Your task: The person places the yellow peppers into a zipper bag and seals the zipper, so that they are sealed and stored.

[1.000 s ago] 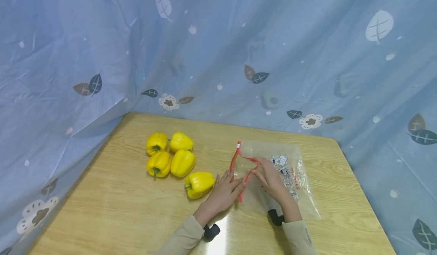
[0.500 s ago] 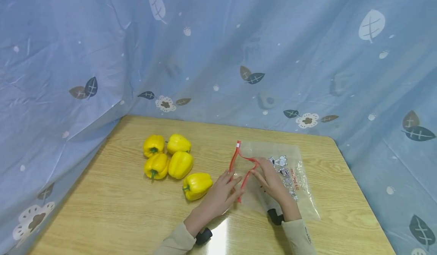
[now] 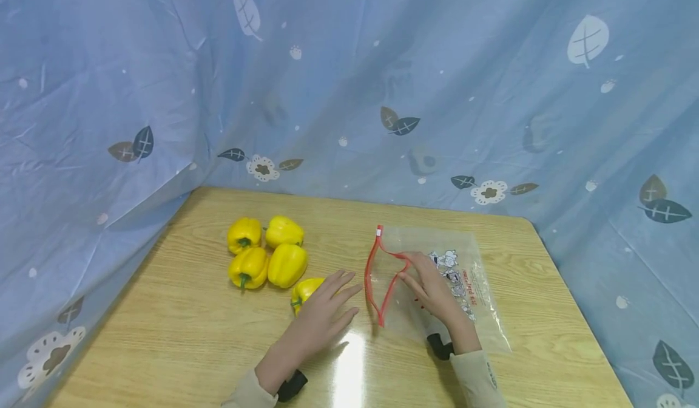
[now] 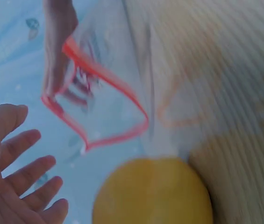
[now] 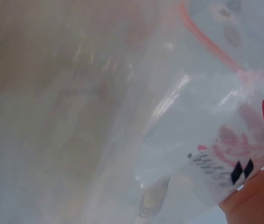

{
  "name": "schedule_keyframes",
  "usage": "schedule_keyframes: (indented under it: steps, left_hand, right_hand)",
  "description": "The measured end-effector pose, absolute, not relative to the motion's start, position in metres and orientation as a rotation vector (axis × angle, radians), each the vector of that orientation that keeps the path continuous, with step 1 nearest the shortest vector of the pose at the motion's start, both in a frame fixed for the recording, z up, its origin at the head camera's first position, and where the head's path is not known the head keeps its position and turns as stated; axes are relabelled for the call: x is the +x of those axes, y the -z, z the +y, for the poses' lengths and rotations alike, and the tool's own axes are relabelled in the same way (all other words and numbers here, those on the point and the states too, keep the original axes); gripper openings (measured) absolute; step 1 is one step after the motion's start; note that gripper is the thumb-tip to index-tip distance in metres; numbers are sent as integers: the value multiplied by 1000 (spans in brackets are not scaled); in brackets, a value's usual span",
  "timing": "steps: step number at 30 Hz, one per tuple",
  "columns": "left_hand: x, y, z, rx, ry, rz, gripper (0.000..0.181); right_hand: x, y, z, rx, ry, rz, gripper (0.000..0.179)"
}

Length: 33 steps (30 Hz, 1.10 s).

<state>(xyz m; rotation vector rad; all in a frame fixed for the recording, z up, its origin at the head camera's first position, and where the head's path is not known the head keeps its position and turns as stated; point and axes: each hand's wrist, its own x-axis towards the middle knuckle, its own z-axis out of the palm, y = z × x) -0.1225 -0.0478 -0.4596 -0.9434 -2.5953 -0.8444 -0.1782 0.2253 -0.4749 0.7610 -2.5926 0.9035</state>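
A clear zip bag [image 3: 401, 320] with a red zip edge lies on the table, its mouth gaping toward the left. My right hand [image 3: 434, 289] pinches the upper edge of that mouth and holds it raised. With fingers straight and spread, my left hand [image 3: 322, 314] hovers just left of the bag, over a yellow bell pepper [image 3: 306, 291] that it partly covers. In the left wrist view the left hand [image 4: 19, 172] holds nothing, and the pepper [image 4: 153, 193] sits apart from its fingers. Bag plastic fills most of the right wrist view.
Several more yellow bell peppers [image 3: 286, 265] stand grouped on the left of the wooden table [image 3: 180, 335]. A blue patterned curtain [image 3: 327, 80] hangs behind the table and along both sides.
My left hand has let go of the bag's red edge and moved left toward the nearest pepper. The right hand stays on the bag, whose mouth is now in full view.
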Motion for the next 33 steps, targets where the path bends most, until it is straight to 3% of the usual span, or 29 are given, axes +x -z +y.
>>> schedule_keyframes:
  steps: [13,25,33]
  left_hand:
    - [-122,469,-93,-695,875,-2655,45]
    - [-121,475,-113,-670,860,-2732,64]
    - [-124,482,-117,-643,897,-2775,68]
  right_hand:
    - [-176,475,227,768,-915,-2620,40]
    - [-176,472,227,751,-912,-2613,41]
    - [-174,470,227,727,-924,-2626,41]
